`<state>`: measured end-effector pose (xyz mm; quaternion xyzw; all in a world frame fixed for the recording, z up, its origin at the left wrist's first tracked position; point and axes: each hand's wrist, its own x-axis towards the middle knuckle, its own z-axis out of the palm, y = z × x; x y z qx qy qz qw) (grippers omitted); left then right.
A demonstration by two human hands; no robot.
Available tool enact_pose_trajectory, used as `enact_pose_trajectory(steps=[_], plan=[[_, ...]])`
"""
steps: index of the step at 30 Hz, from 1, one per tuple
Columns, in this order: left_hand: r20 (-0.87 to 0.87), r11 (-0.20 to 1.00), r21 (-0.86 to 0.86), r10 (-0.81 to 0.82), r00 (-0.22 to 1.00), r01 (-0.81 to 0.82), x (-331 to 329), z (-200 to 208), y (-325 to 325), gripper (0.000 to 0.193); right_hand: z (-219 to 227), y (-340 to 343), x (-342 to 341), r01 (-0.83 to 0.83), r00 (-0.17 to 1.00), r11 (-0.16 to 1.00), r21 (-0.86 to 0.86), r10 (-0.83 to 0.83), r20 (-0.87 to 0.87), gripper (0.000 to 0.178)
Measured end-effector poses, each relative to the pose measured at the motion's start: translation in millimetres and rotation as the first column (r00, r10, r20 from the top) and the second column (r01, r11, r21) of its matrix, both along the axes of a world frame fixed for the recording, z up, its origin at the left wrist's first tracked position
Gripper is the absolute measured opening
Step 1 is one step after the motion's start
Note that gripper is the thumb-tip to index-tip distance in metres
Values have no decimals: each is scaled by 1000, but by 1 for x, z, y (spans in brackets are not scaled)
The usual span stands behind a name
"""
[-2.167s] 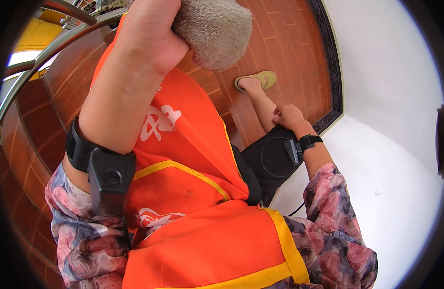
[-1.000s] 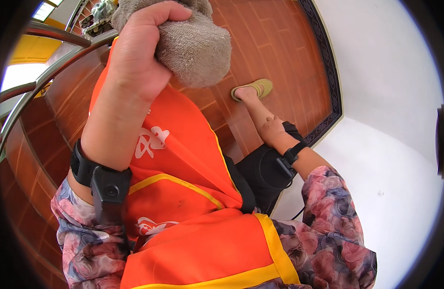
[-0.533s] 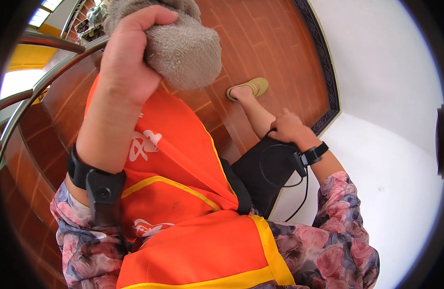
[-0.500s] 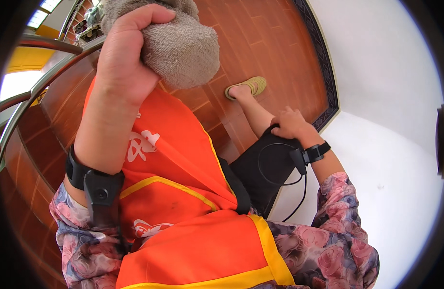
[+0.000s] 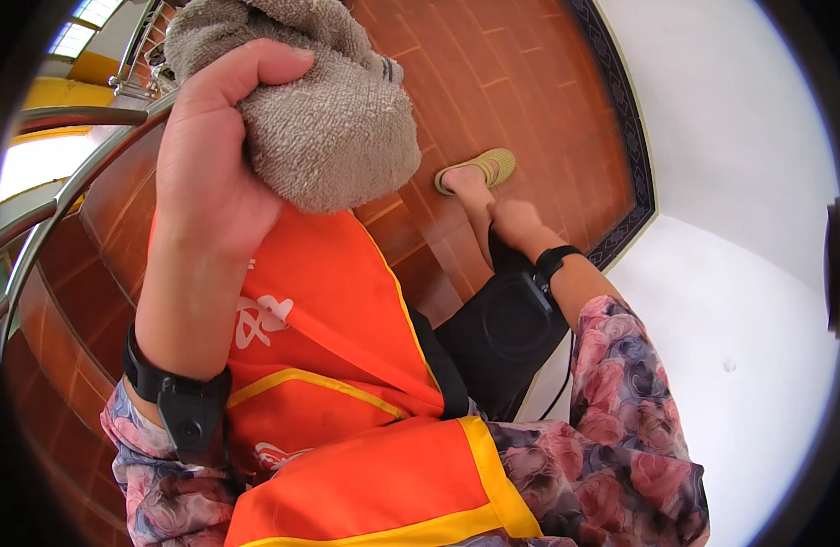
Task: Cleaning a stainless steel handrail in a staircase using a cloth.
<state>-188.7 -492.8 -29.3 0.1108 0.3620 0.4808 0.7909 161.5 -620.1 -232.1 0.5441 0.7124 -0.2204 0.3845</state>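
Observation:
Bunched in my left hand [image 5: 206,155] is a grey terry towel [image 5: 333,132], raised in front of me at the upper left. The thumb lies over the towel, and the other fingers are hidden behind the hand and cloth. My right hand [image 5: 516,221] is closed at the knee on the hem of the black trouser leg [image 5: 502,319], pulling the dark fabric up a little. A bare shin shows below it, with the foot in a yellow-green slipper [image 5: 497,167].
A curved metal handrail [image 5: 82,173] runs along the left beside reddish-brown tiled steps [image 5: 64,365]. The tiled floor [image 5: 520,82] ends at a dark patterned border [image 5: 632,137] and a white wall [image 5: 730,118] on the right. I wear an orange apron [image 5: 347,483] with yellow trim.
My left hand and the towel have shifted slightly left and lower in view. The right hand has gone from resting over the knee to a closed grip on the trouser leg.

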Motion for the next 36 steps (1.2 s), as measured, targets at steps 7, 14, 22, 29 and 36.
enact_pose_trajectory(steps=[7,14,22,29,36], plan=[[-34,1000,-1,2,999,-2,0,0,1,16,25,28,43,460,867,887,46,-437,-240,18],[-43,999,4,-42,998,42,0,4,-2,28,86,-31,78,758,-130,47,-650,-966,-222,32],[-60,999,-23,-36,998,34,5,5,-3,28,82,-71,26,629,-561,-30,-777,-710,-427,38],[-61,999,-30,-42,997,40,0,4,-3,30,60,-38,-2,974,54,190,-124,-726,-685,17],[-213,998,-66,-30,977,16,-3,-5,-4,35,-41,-12,14,852,523,339,398,-585,-620,17]])
